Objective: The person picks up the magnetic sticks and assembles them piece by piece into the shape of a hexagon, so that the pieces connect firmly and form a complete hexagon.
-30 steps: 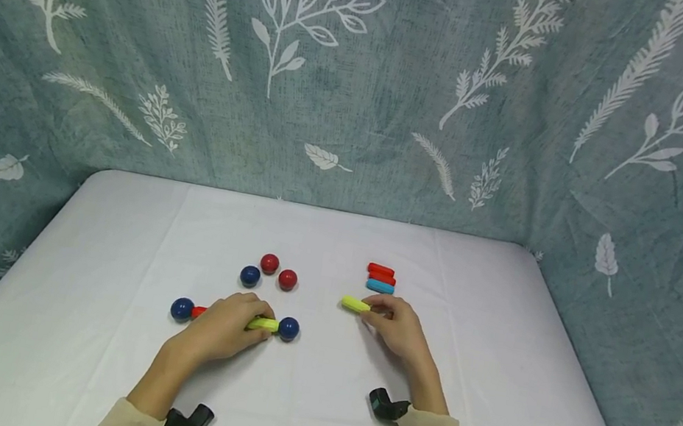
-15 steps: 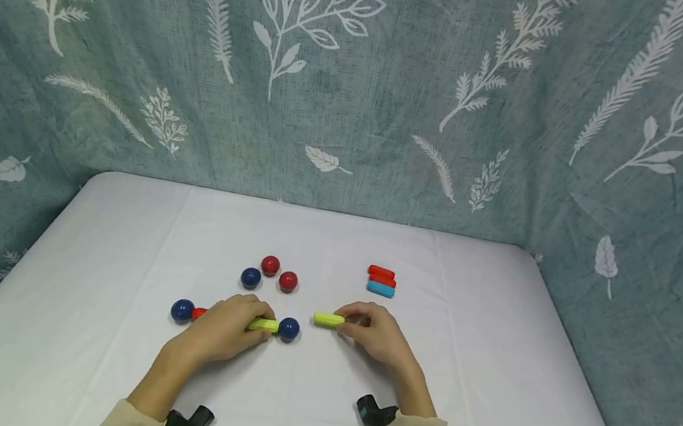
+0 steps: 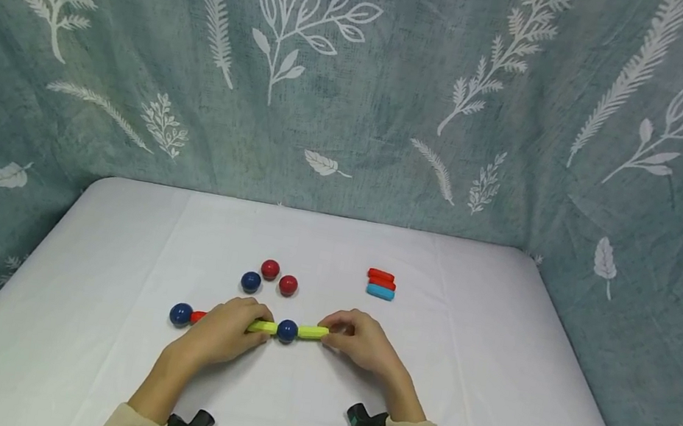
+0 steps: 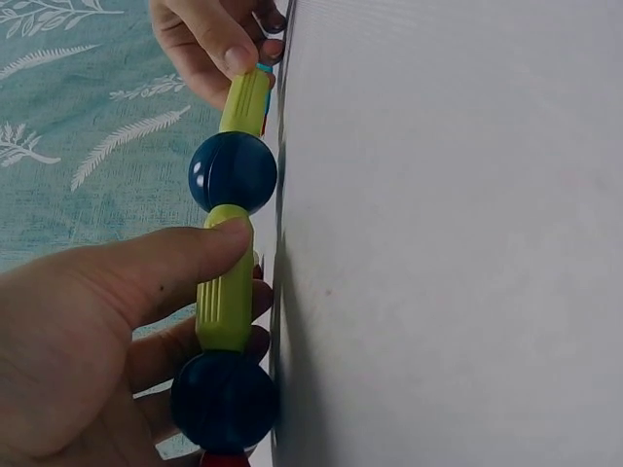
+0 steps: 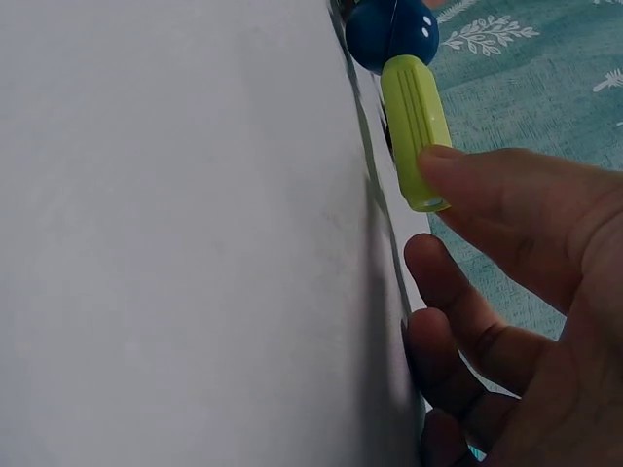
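Note:
My left hand (image 3: 225, 332) grips a yellow-green stick (image 4: 224, 292) in a row of balls and sticks lying across the table. This row runs from a blue ball (image 3: 181, 315) through a red stick (image 3: 198, 317) and a blue ball (image 4: 224, 401), which my hand hides in the head view, to another blue ball (image 3: 287, 331) right of the hand. My right hand (image 3: 364, 343) pinches the outer end of a second yellow-green stick (image 5: 417, 126). Its inner end touches that right-hand blue ball, in line with the row.
Behind the left hand sit two red balls (image 3: 270, 269) and a loose blue ball (image 3: 251, 282). Farther right, two red sticks (image 3: 381, 275) and a light-blue stick (image 3: 380, 292) lie side by side. A patterned green cloth (image 3: 360, 97) hangs behind the white table (image 3: 465, 322).
My right hand has moved left and toward me with its yellow-green stick, whose end now meets the row's right-hand blue ball. The left hand has stayed in place.

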